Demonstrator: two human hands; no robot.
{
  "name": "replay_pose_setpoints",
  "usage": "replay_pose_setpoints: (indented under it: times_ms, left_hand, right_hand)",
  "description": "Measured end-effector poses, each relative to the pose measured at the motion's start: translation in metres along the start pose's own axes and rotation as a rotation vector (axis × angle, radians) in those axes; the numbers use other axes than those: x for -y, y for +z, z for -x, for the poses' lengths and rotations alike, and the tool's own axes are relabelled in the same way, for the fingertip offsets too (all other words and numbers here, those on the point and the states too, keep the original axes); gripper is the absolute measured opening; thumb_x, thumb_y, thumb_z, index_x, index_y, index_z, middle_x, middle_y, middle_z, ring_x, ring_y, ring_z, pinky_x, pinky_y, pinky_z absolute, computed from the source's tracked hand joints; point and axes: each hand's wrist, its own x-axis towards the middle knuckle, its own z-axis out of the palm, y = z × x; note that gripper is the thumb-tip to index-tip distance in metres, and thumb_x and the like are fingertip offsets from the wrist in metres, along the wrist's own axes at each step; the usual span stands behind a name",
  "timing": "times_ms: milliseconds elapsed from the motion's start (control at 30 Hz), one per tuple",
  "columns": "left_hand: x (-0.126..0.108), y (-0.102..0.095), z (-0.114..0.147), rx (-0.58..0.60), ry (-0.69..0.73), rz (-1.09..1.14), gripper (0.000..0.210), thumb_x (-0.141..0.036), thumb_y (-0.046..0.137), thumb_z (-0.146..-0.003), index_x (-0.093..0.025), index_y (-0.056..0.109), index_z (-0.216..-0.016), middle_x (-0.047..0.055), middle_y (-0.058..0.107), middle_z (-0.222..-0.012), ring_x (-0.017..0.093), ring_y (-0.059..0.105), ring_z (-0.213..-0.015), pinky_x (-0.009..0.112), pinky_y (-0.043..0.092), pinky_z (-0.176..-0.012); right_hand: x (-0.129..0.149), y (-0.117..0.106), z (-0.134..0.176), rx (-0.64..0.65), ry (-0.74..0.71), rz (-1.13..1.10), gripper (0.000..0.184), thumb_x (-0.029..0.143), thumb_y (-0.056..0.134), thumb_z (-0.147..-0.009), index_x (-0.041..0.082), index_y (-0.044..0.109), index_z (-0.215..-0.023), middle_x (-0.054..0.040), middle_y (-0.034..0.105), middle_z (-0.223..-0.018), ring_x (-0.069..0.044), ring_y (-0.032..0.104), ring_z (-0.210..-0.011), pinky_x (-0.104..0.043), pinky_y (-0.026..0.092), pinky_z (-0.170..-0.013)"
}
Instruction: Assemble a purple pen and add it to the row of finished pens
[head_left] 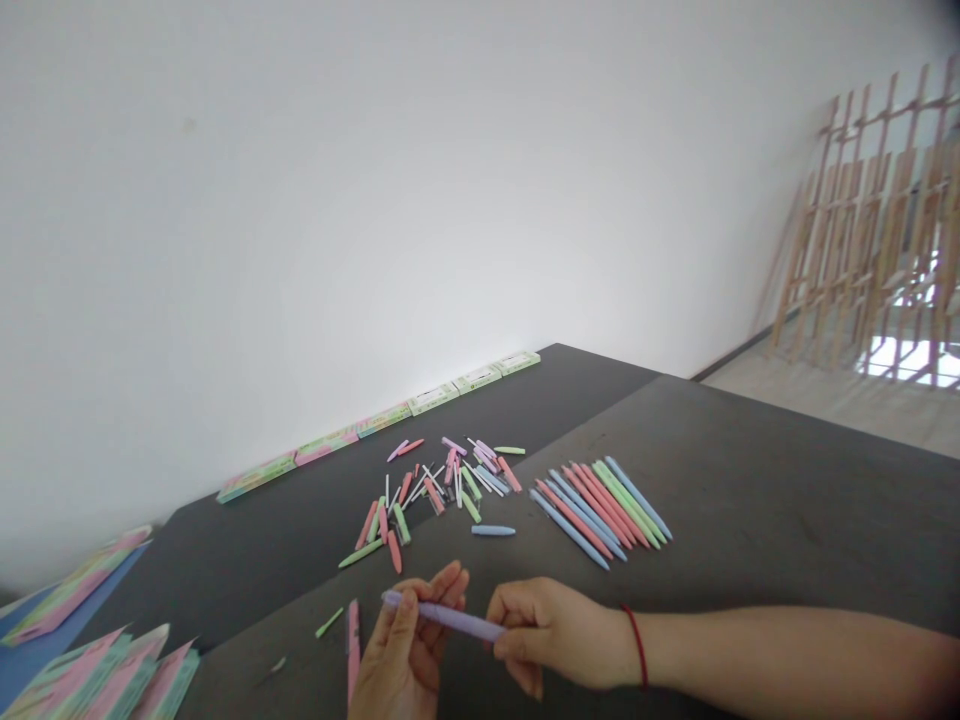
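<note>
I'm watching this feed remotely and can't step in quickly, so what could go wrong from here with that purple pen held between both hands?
1. The purple pen is pinched only at its ends by the left hand and right hand; it may slip onto the dark table.
2. A dropped piece could get lost among the loose pen parts.
3. A sweep of the right forearm might scatter the row of assembled pens.

You're at a small assembly workshop: a dark bench (750, 480) strewn with pen parts (442, 485), boxes (382, 420) lining the wall.
</note>
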Motion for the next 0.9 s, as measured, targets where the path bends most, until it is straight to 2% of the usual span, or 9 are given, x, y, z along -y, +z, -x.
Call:
replay_pose_setpoints:
  times_ms: [167,267,400,467,533,633,733,833,900]
  left_hand:
    - [0.006,0.001,0.006,0.019,0.147,-0.009,0.026,-0.038,0.078,-0.062,-0.02,0.063,-0.073,0.002,0.074,-0.089,0.024,0.066,-0.097,0.036,0.05,-0.089]
    - [0.007,0.002,0.01,0.021,0.153,-0.056,0.028,-0.042,0.077,-0.062,-0.02,0.063,-0.073,0.003,0.073,-0.091,0.026,0.064,-0.1,0.038,0.049,-0.09]
    - [0.005,0.005,0.013,-0.002,0.113,-0.094,0.032,-0.045,0.077,-0.059,-0.02,0.062,-0.074,0.004,0.073,-0.093,0.025,0.063,-0.101,0.038,0.047,-0.091]
    - [0.001,0.01,0.016,0.029,0.103,-0.063,0.03,-0.041,0.078,-0.06,-0.021,0.061,-0.074,0.001,0.072,-0.083,0.022,0.064,-0.093,0.035,0.046,-0.09]
    - [-0.005,0.016,0.02,0.124,0.071,-0.004,0.026,-0.039,0.076,-0.063,-0.02,0.06,-0.07,-0.002,0.066,-0.066,0.016,0.063,-0.074,0.033,0.046,-0.086]
    - [-0.015,0.024,0.027,0.272,-0.048,0.133,0.039,-0.054,0.063,-0.069,-0.019,0.054,-0.057,-0.004,0.048,-0.048,0.011,0.047,-0.049,0.032,0.047,-0.068]
    - [-0.022,0.026,0.029,0.277,-0.125,0.259,0.053,-0.066,0.046,-0.072,-0.019,0.047,-0.049,-0.004,0.035,-0.043,0.01,0.034,-0.043,0.03,0.042,-0.055]
    - [-0.024,0.022,0.028,0.27,-0.16,0.283,0.048,-0.056,0.045,-0.077,-0.019,0.045,-0.046,-0.006,0.025,-0.041,0.01,0.025,-0.042,0.029,0.039,-0.052]
    - [-0.025,0.019,0.027,0.285,-0.169,0.275,0.041,-0.048,0.048,-0.075,-0.019,0.046,-0.046,-0.007,0.02,-0.041,0.009,0.023,-0.041,0.028,0.038,-0.051]
  right_hand:
    - [0.008,0.008,0.005,-0.104,-0.021,0.172,0.009,0.022,0.05,-0.081,0.015,0.052,-0.077,0.0051,0.052,-0.052,-0.006,0.048,-0.044,-0.016,0.039,-0.046]
    - [0.01,0.008,0.006,-0.105,-0.028,0.193,0.011,0.024,0.05,-0.082,0.015,0.054,-0.077,0.0051,0.05,-0.051,-0.006,0.047,-0.043,-0.016,0.038,-0.045]
    - [0.007,0.006,0.005,-0.042,-0.013,0.123,0.022,0.036,0.054,-0.081,0.014,0.055,-0.081,0.0044,0.051,-0.053,-0.007,0.047,-0.043,-0.017,0.04,-0.046]
    - [0.006,0.006,0.005,0.009,-0.01,0.098,0.026,0.04,0.055,-0.08,0.014,0.056,-0.081,0.003,0.054,-0.056,-0.008,0.051,-0.047,-0.019,0.042,-0.049]
    - [0.007,0.006,0.005,0.04,-0.069,0.166,0.026,0.04,0.055,-0.081,0.014,0.057,-0.077,0.0003,0.058,-0.062,-0.01,0.056,-0.055,-0.02,0.044,-0.056]
    - [0.01,0.008,0.008,0.014,-0.181,0.414,0.024,0.035,0.055,-0.083,0.013,0.061,-0.074,-0.0013,0.063,-0.071,-0.01,0.057,-0.064,-0.019,0.042,-0.062]
    - [0.01,0.009,0.011,-0.012,-0.192,0.572,0.024,0.036,0.061,-0.078,0.015,0.064,-0.087,-0.0009,0.064,-0.074,-0.01,0.055,-0.062,-0.018,0.041,-0.058]
    - [0.008,0.007,0.012,-0.005,-0.199,0.614,0.035,0.038,0.064,-0.075,0.016,0.062,-0.102,-0.0021,0.066,-0.081,-0.011,0.056,-0.065,-0.018,0.043,-0.06]
    - [0.008,0.006,0.012,-0.003,-0.21,0.628,0.036,0.036,0.062,-0.077,0.016,0.059,-0.107,-0.003,0.067,-0.084,-0.011,0.058,-0.067,-0.019,0.044,-0.061]
